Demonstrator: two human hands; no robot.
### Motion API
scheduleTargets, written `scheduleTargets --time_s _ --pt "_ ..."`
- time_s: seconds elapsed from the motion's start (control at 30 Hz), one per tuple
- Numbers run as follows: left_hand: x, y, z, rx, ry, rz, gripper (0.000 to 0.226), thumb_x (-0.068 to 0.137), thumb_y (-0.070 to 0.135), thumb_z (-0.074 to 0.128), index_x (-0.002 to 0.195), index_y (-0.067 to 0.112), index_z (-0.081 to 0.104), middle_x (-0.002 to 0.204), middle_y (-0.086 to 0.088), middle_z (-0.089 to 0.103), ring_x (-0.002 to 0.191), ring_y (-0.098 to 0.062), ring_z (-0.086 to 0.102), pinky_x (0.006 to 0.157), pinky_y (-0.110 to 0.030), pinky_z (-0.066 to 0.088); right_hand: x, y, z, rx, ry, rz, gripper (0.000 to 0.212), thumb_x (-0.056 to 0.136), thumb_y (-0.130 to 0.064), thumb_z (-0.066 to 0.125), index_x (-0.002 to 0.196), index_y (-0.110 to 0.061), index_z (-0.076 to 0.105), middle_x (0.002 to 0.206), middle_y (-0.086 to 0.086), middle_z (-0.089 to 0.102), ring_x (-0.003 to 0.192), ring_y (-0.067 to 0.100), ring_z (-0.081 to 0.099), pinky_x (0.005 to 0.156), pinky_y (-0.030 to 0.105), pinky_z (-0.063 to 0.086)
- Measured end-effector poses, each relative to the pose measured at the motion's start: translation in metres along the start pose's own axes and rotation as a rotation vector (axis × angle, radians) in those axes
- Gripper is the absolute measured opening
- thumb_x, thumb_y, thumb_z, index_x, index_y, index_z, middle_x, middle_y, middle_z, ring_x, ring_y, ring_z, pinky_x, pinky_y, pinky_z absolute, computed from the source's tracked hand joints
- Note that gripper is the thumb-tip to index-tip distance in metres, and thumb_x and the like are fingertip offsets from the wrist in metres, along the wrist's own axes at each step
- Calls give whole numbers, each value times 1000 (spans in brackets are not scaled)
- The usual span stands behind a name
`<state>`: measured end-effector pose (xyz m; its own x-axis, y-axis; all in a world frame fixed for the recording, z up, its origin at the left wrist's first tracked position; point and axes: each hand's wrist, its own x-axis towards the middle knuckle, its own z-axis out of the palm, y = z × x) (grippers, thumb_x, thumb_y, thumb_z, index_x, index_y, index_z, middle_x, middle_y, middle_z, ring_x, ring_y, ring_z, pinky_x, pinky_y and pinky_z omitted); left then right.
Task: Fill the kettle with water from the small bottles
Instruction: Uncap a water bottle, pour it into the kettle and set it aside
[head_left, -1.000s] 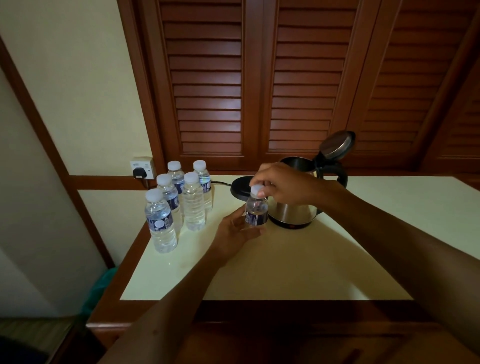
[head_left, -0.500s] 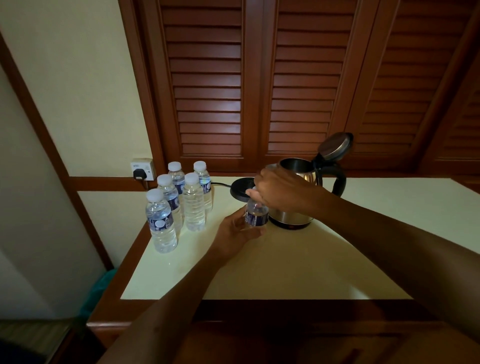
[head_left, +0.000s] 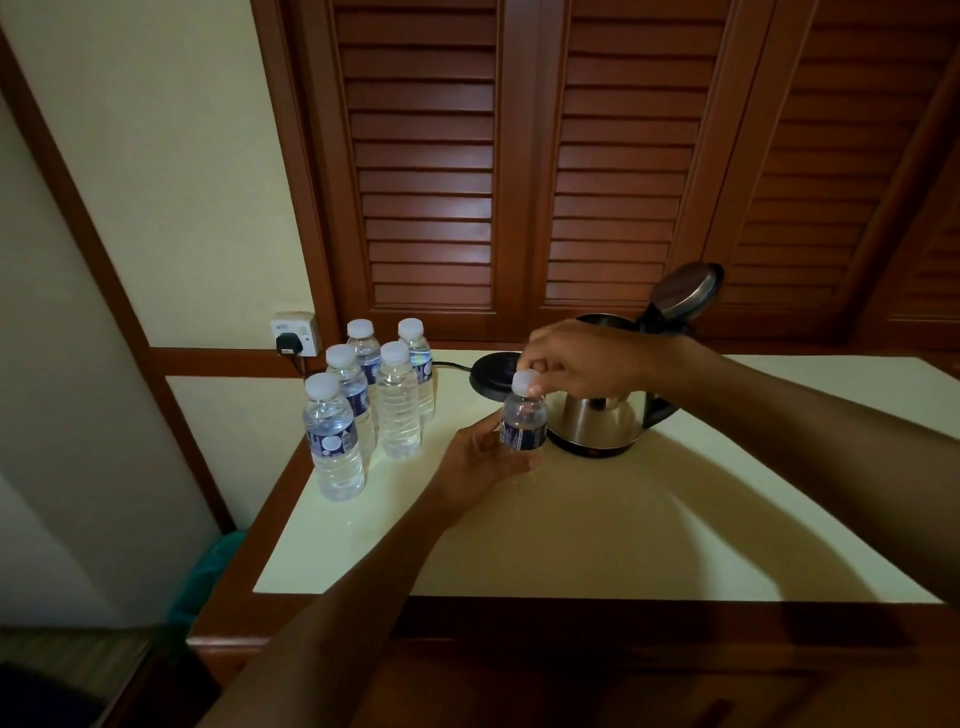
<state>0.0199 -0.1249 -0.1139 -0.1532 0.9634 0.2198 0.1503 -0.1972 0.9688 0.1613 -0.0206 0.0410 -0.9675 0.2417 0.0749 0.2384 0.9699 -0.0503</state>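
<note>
Shiny steel kettle (head_left: 602, 418) (clear plastic bottles (head_left: 397, 410)), wood shutters (head_left: 519, 156).

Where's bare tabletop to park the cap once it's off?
Free: the broad patch of tabletop between the near edge and the kettle, and the stretch right of the kettle. Crowded: back-left corner, five bottles clustered, with the kettle base and its cord behind the held bottle.

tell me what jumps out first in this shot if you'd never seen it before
At the middle, the left hand holds a small bottle while the right hand pinches its white cap. Just behind stands a steel kettle with its lid flipped open. To the left, five more capped bottles cluster near the wall socket.
</note>
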Motion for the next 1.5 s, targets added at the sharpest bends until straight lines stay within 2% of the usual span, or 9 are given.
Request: scheduleTargets --time_s 0.23,0.37,0.53,0.63,0.7,0.87,1.0,1.13,1.5 --pt "1 0 -1 49 -19 -19 40 80 9 79 117 19 67 98 2 74 90 -13 68 80 -26 55 3 -11 4 -587 -82 -178 26 100 -31 39 89 -14 56 86 1 50 62 3 27 59 22 30" --pt "-1 4 0 72 -42 -29 38 81 5 77 116 15 66 98 6 74 89 -3 69 74 -16 52 8 -5 13 -733 17 -167 43 101 -37 26 65 -19 42 60 -1 49 47 9 35 53 34 48" --pt "-2 5 4 82 -43 -27 41 83 9 76 121 18 64 101 8 73 91 -2 68 74 -12 51 13 -4 20 -862 50 -114 73 73 -21 72 65 -17 -1 39 -2 16 33 12 8 37 17 18" --pt "-2 5 5 71 -35 -38 44 82 9 77 122 19 62 102 8 72 91 -2 68 73 -14 52 13 -11 23 -855 31 -58 48 91 -24 49 60 -18 13 44 -1 26 36 14 22 42 19 19" --pt "-3 4 7 79 -16 -26 45 82 11 77 124 19 62 105 6 72 94 -5 69 75 -17 53 13 -12 31 -719 88 80 44 99 -33 31 58 -16 32 49 0 38 44 15 34 46 23 23" --pt "-4 5 5 100 -43 -37 48 82 14 77 127 20 60 109 4 72 96 -5 69 76 -17 52 5 -19 39 -689 192 159 43 101 -37 31 75 -10 53 55 1 45 51 18 47 48 22 31" --pt "-4 6 3 77 -70 -38 45 84 12 76 126 16 61 104 1 74 92 -11 71 77 -20 52 -6 -13 55 -272 305 174 42 99 -51 31 69 -25 46 68 -3 51 61 11 50 57 29 41" --pt "-4 5 6 90 -55 -19 44 83 14 77 124 19 61 102 -1 75 92 -16 72 80 -24 55 -13 -5 73 216 407 283 36 88 -56 55 82 -21 54 72 -4 55 66 9 55 59 26 44" --pt "5 -7 18 348 19 -66 58 74 36 84 125 34 57 113 8 72 99 -13 68 93 -36 54 -38 0 92 697 395 392 63 78 -36 75 130 -20 44 116 0 66 102 10 64 86 33 56"
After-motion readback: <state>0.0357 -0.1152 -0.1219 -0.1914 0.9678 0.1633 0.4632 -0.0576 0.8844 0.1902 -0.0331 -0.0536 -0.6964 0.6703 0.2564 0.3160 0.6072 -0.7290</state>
